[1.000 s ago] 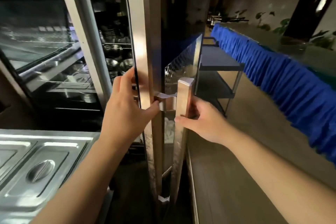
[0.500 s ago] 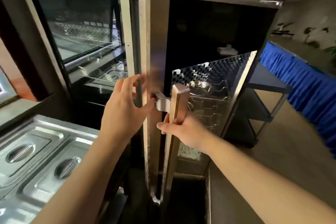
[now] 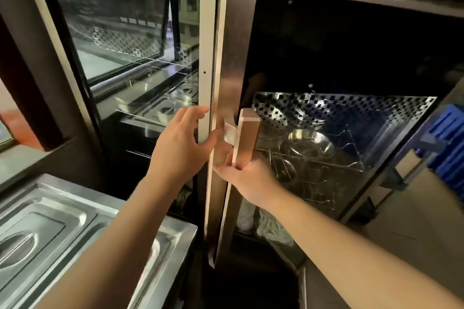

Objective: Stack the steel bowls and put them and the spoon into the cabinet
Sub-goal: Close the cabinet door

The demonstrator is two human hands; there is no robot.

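The steel cabinet's right glass door [image 3: 231,63] stands almost flush with the left door [image 3: 207,32]. My right hand [image 3: 247,174] is wrapped around the door's long vertical handle [image 3: 244,148]. My left hand [image 3: 182,144] rests with spread fingers against the left door's frame, beside the handle bracket. Through the dark glass, steel bowls [image 3: 311,145] sit on a wire rack [image 3: 351,160] in front of a perforated steel panel. A spoon-like utensil [image 3: 285,168] lies just below the bowls, dim behind the glass.
A steel counter with lidded food pans [image 3: 50,228] lies at lower left, close to the cabinet. White cloth [image 3: 266,228] shows low inside the cabinet. A blue skirted table [image 3: 449,148] and a dark shelf unit stand at far right across the floor.
The right door has swung from edge-on to nearly flush with the cabinet front, with my right hand on its handle throughout. My left hand stayed on the left door's frame.
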